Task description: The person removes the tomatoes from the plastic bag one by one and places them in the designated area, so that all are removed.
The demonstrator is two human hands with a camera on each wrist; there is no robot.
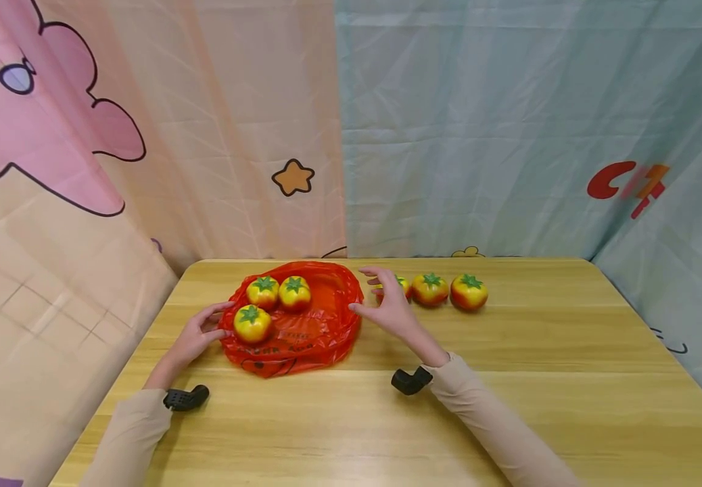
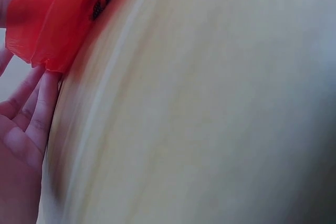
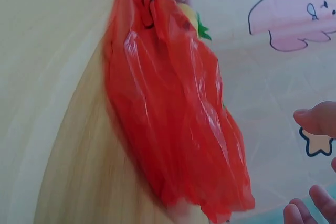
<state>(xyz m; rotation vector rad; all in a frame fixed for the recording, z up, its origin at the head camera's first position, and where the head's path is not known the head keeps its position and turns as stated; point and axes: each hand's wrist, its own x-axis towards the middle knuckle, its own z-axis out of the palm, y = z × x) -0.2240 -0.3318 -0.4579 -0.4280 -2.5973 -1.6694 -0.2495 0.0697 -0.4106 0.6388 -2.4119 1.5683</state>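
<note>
In the red bag (image 1: 326, 311), three tomatoes (image 1: 253, 324) are held; its left edge is touched by the left hand (image 1: 195, 336), fingers extended; beside its right, the right hand (image 1: 395, 308) is spread.

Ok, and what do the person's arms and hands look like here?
The left sleeve and right sleeve are long, plain and beige. A black, bent piece sits at the left wrist, and another at the right wrist. The left hand and right hand wear no gloves.
</note>
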